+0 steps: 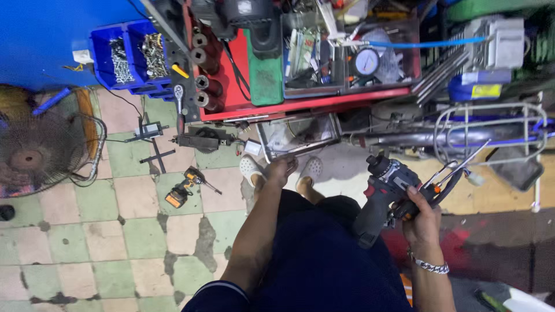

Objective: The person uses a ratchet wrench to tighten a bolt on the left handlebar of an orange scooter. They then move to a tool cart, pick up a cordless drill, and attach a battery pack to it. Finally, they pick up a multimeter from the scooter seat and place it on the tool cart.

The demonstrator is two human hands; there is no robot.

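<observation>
**Grey cordless drill in one hand, metal tray by the other**

So looking straight down here. The right hand (421, 216) has its fingers wrapped tight round the handle of a dark grey cordless drill with red trim (384, 188), chuck pointing up and away from the body. Same hand is also pinning a couple of thin metal hand tools with orange-black grips (448, 173) against the drill handle, their shafts sticking out toward the chrome tube rack of a parked motorbike (491, 124). There's a silver chain bracelet (430, 266) on that wrist.

The left hand (282, 170) is stretched down in front, fingers loosely curled together, right at the near edge of a shallow rectangular steel tray (298, 136) on the floor; can't tell if it's actually gripping the rim or just touching it. White clogs (252, 169) sit just beside that hand.

Further left on the cracked green and pink tiled floor (139, 225) lies a second yellow-black power driver (184, 188), well apart from both hands. A red tool cart (240, 86) stands just beyond the tray.
</observation>
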